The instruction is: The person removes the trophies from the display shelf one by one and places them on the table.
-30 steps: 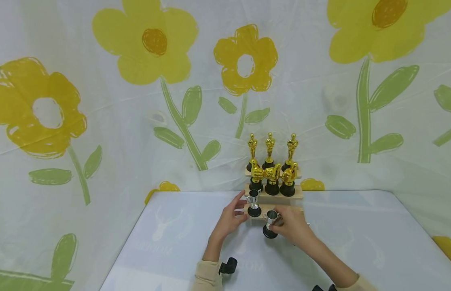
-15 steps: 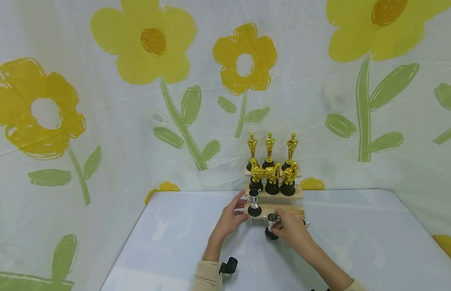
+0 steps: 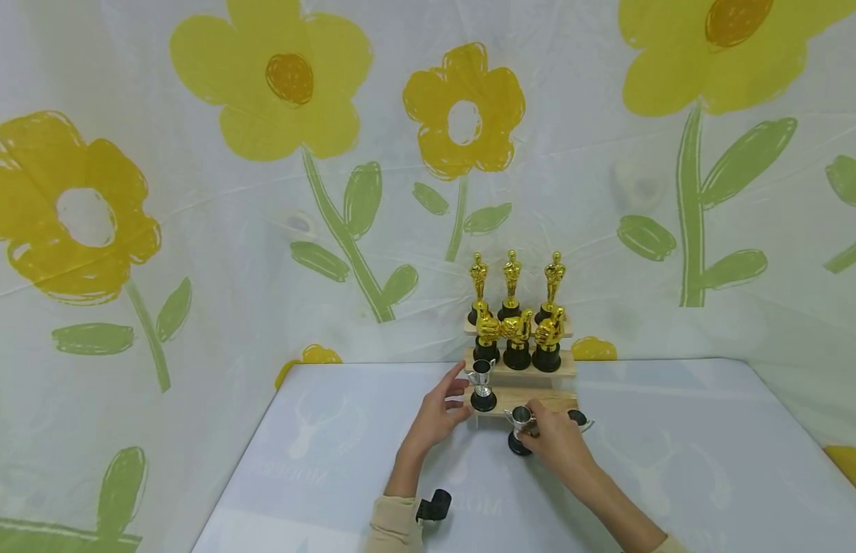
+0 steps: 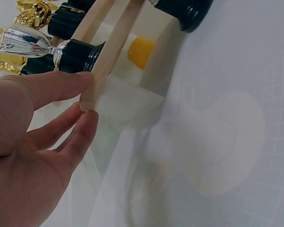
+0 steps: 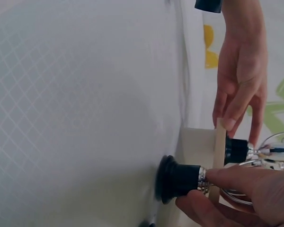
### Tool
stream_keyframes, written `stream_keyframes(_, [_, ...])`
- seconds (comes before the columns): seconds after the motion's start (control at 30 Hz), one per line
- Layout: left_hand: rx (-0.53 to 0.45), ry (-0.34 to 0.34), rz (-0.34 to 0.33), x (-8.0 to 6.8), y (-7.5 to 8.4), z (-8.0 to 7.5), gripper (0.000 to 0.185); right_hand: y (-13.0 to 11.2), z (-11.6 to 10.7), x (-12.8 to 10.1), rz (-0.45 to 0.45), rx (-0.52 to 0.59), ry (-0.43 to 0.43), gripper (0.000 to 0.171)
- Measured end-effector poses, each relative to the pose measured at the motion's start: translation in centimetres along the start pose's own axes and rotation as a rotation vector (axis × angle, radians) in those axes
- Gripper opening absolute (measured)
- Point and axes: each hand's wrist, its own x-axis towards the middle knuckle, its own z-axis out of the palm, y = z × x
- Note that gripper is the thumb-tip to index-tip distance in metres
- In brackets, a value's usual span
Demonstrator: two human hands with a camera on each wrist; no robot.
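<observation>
In the head view my right hand (image 3: 559,445) pinches a small silver trophy cup (image 3: 520,417) near its stem. The right wrist view shows its black base (image 5: 180,182) in front of the wooden board's edge. My left hand (image 3: 437,415) grips the left end of the lowest step of a wooden display stand (image 3: 531,398). In the left wrist view its thumb lies on the board (image 4: 102,85) and fingertips touch the end. A second silver trophy cup (image 3: 482,384) stands on that step beside the left hand. Another cup (image 3: 577,417) is partly hidden behind my right hand.
Gold thumbs-up trophies (image 3: 516,338) line the middle step, and gold figure trophies (image 3: 512,284) the top step. The stand is on a table with a pale cloth (image 3: 331,461). A flower-print curtain (image 3: 573,192) hangs close behind.
My right hand has shifted slightly right with the silver trophy cup. More of the lowest step and of the cup behind that hand shows now. The left hand stays in place.
</observation>
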Motion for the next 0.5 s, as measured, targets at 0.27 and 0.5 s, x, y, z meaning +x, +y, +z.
stream_keyframes(0.27, [0.006, -0.002, 0.005, -0.02, 0.01, -0.02, 0.082, 0.43, 0.53, 0.05, 0.003, 0.010, 0.018, 0.028])
stream_keyframes(0.5, [0.018, 0.008, 0.003, -0.02, 0.03, 0.01, 0.082, 0.57, 0.60, -0.05, -0.007, 0.002, 0.030, 0.027])
